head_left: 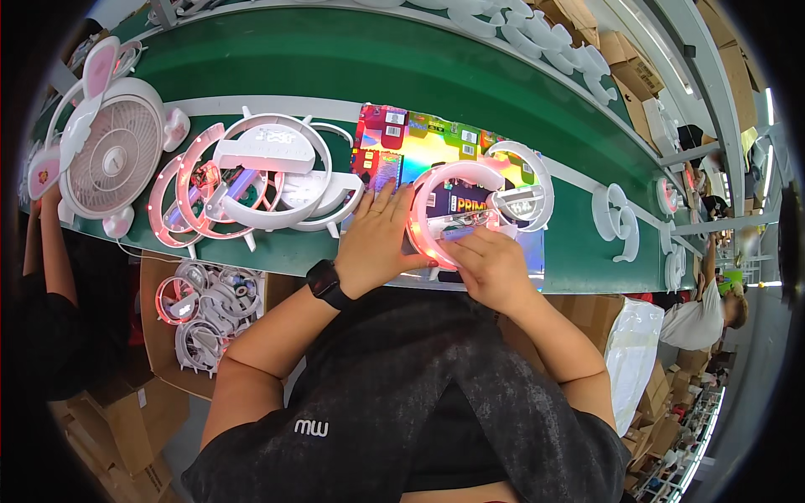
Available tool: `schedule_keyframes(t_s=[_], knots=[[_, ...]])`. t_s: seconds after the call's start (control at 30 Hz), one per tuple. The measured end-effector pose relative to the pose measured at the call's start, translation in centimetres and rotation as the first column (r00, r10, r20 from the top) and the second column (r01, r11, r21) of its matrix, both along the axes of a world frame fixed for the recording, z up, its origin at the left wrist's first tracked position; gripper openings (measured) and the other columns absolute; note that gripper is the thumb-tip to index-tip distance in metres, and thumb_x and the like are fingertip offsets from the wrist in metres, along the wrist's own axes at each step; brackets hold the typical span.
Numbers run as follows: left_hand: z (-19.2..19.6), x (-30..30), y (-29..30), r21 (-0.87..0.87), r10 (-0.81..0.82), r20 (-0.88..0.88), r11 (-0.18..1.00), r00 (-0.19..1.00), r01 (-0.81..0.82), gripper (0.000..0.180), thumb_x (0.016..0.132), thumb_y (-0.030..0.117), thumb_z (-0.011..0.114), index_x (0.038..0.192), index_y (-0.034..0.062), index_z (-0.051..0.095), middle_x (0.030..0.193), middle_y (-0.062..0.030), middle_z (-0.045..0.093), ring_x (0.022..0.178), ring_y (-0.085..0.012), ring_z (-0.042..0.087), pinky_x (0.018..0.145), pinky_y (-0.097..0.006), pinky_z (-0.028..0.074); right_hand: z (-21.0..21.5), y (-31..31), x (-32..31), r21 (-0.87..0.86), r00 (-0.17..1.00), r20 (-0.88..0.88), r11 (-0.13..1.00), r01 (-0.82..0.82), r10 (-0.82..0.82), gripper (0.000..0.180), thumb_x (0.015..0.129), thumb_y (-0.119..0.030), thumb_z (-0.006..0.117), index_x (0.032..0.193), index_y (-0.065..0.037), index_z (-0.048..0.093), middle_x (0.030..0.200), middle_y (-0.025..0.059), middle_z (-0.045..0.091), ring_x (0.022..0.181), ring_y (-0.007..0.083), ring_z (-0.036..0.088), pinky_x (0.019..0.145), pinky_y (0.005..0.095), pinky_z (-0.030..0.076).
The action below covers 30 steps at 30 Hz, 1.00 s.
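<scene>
A white plastic ring housing (466, 172), glowing red along its left side, lies in front of me on a shiny multicoloured printed sheet (381, 126). My left hand (377, 237) braces its outer left edge, fingers stretched up along it and thumb at its lower edge. The fingers of my right hand (490, 264) are bent and pressed together at the ring's lower right; the fingertips are partly hidden. Inside the ring, a clear part with wires (459, 222) shows. A second white ring housing (545, 189) touches it on the right.
Several white ring housings (277, 218), some lit red, are piled left of my hands. A rabbit-eared fan (117, 151) stands farther left, beside another person's arm (57, 251). Curved white pieces (616, 222) lie right. Below the green bench (251, 71), a carton (159, 356) holds more rings.
</scene>
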<state>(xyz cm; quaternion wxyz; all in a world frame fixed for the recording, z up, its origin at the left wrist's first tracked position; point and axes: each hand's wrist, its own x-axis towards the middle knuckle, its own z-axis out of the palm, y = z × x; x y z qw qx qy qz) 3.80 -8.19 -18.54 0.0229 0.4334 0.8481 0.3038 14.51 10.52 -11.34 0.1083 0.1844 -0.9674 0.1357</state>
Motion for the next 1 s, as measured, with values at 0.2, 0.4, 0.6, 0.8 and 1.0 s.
schedule_keyframes(t_s=[0.2,0.4,0.6,0.8,1.0], knots=[[0.2,0.5,0.0,0.009,0.008,-0.054,1.000,0.999,-0.007,0.107,0.070,0.061,0.076,0.143,-0.0068,0.037,0.146,-0.0224,0.045,0.141,-0.0369,0.036,0.116,-0.054,0.023,2.1,0.2,-0.1,0.084,0.994,0.096,0.995,-0.056,0.048,0.039,0.063,-0.004,0.070,0.101,-0.008,0.072,0.080,0.0031,0.063,0.075,0.0246,0.060,0.063,0.0376,0.050],[0.0,1.5,0.1,-0.047,-0.077,-0.022,0.996,0.997,0.076,0.095,0.074,0.051,0.076,0.140,-0.0079,0.041,0.144,-0.0223,0.046,0.141,-0.0370,0.036,0.115,-0.055,0.025,1.6,2.0,0.4,0.220,0.967,0.240,0.965,-0.144,0.090,0.032,0.067,-0.012,0.068,0.099,-0.011,0.071,0.082,-0.0008,0.062,0.087,0.0222,0.058,0.077,0.0361,0.049],[1.9,3.4,0.1,0.018,-0.040,-0.064,0.999,0.997,0.041,0.087,0.075,0.052,0.075,0.133,-0.0069,0.048,0.134,-0.0299,0.052,0.132,-0.0425,0.045,0.113,-0.053,0.029,0.2,3.1,2.7,0.218,0.988,0.137,0.971,-0.101,0.072,0.032,0.067,-0.013,0.067,0.099,-0.010,0.071,0.090,0.0009,0.061,0.094,0.0222,0.054,0.090,0.0380,0.044],[6.5,2.1,-1.5,-0.102,-0.162,0.417,0.970,0.894,0.223,0.048,0.088,0.050,0.064,0.118,0.0118,0.065,0.090,-0.0165,0.070,0.076,-0.0355,0.068,0.065,-0.044,0.052,2.4,5.0,7.3,-0.057,0.999,0.039,0.998,0.012,-0.010,0.035,0.074,-0.028,0.080,0.101,-0.008,0.069,0.103,0.0080,0.064,0.115,0.0274,0.058,0.099,0.0439,0.045],[4.7,1.7,6.7,0.099,0.025,0.089,0.995,0.996,-0.034,0.046,0.089,0.036,0.064,0.126,0.0092,0.060,0.094,-0.0196,0.070,0.078,-0.0388,0.068,0.068,-0.048,0.053,-3.0,4.9,6.6,-0.671,0.744,0.495,0.347,0.655,-0.448,0.041,0.082,-0.021,0.073,0.117,-0.003,0.065,0.107,0.0155,0.065,0.094,0.0328,0.066,0.078,0.0376,0.055]])
